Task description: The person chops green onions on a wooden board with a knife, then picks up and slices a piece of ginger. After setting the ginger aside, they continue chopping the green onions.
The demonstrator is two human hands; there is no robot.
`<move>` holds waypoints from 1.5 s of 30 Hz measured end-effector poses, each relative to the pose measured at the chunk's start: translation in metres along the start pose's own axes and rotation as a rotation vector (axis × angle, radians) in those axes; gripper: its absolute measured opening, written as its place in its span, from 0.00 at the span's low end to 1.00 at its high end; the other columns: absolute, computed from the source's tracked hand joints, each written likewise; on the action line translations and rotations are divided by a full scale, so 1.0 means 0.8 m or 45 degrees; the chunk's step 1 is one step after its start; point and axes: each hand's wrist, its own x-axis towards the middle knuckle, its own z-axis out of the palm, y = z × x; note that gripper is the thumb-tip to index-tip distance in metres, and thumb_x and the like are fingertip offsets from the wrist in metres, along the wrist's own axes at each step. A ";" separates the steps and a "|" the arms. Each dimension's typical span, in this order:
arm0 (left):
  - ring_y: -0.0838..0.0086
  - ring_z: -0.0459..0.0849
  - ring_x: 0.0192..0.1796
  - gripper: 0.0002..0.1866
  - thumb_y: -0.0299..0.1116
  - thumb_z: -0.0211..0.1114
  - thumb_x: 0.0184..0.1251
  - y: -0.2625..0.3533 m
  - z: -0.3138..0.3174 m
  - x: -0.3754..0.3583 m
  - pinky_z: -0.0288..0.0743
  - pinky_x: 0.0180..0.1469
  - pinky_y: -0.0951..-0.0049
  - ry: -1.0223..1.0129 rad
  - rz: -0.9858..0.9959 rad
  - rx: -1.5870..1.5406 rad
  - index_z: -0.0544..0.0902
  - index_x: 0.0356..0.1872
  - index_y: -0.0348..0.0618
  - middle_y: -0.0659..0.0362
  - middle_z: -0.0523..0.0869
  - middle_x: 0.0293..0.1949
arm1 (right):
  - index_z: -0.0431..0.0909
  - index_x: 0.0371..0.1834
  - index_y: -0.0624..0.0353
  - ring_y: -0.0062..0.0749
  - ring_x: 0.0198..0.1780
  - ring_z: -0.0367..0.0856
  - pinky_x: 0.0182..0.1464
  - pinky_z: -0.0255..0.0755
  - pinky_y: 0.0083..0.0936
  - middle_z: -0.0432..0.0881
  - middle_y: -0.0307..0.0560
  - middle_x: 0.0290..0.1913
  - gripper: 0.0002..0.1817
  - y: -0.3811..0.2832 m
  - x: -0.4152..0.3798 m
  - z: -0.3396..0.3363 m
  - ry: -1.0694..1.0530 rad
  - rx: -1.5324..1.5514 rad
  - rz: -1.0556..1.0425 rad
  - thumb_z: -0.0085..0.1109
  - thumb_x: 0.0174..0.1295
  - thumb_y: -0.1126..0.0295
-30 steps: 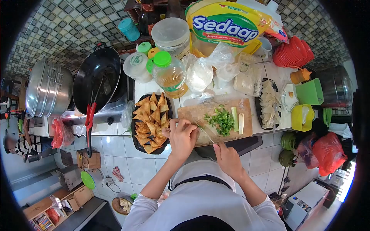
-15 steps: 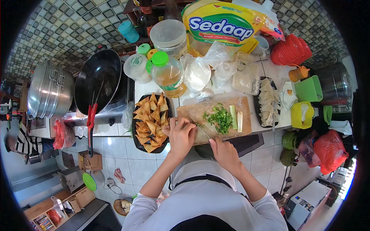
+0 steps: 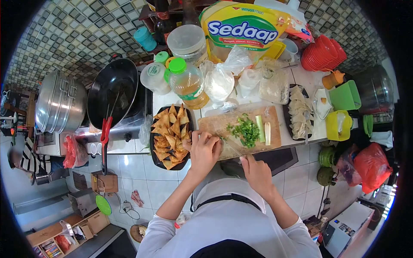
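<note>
My right hand [image 3: 257, 173] is closed round the handle of a knife [image 3: 235, 148], its blade slanting across the near side of a wooden cutting board [image 3: 210, 124]. On the board's left part, my left hand [image 3: 204, 151] has its fingers curled down on a green onion, mostly hidden; a bit of green shows at the fingertips beside the blade. Chopped green onion [image 3: 244, 131] lies in a pile in the middle. Right of it are a pale green stalk [image 3: 260, 128] and a whitish piece [image 3: 268, 134]. Next to my left hand stands a black plate [image 3: 154, 151] of fried triangular pastries [image 3: 172, 135].
A black wok [image 3: 112, 92] with red-handled tongs [image 3: 106, 131] sits on the stove at left. Behind the board are an oil bottle [image 3: 186, 84] and a bag of white powder [image 3: 219, 84]. Pale folded dumplings [image 3: 300, 112] lie on a dark plate at right. Another person [image 3: 32, 157] is far left.
My right hand has shifted slightly right and down with the knife, and more of the blade shows. My left hand stays nearly in place; the whole view has shifted slightly.
</note>
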 end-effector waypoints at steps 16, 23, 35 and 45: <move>0.64 0.73 0.48 0.04 0.31 0.70 0.50 -0.006 0.008 -0.007 0.51 0.46 0.54 0.018 -0.065 -0.029 0.83 0.26 0.46 0.63 0.77 0.31 | 0.79 0.30 0.59 0.52 0.25 0.81 0.28 0.73 0.43 0.80 0.53 0.20 0.21 0.014 0.005 -0.021 -0.023 0.060 0.025 0.49 0.68 0.53; 0.64 0.73 0.48 0.04 0.31 0.70 0.49 -0.008 0.006 -0.008 0.51 0.45 0.54 0.010 -0.062 -0.040 0.83 0.26 0.47 0.63 0.77 0.31 | 0.80 0.31 0.61 0.55 0.29 0.81 0.33 0.74 0.45 0.82 0.54 0.24 0.21 0.012 0.004 -0.022 -0.015 0.324 0.056 0.47 0.69 0.55; 0.66 0.73 0.47 0.04 0.31 0.71 0.50 -0.004 0.001 -0.005 0.50 0.45 0.56 -0.004 -0.076 0.021 0.84 0.27 0.48 0.63 0.76 0.31 | 0.78 0.32 0.60 0.57 0.26 0.81 0.28 0.74 0.47 0.80 0.56 0.21 0.21 0.019 0.014 -0.019 0.024 0.089 0.043 0.46 0.70 0.53; 0.66 0.74 0.46 0.04 0.31 0.71 0.50 -0.003 0.000 -0.004 0.50 0.45 0.57 0.002 -0.071 0.005 0.83 0.26 0.48 0.64 0.76 0.29 | 0.76 0.33 0.61 0.59 0.25 0.80 0.28 0.74 0.48 0.79 0.58 0.19 0.20 0.011 -0.001 -0.010 -0.059 0.149 0.022 0.44 0.71 0.54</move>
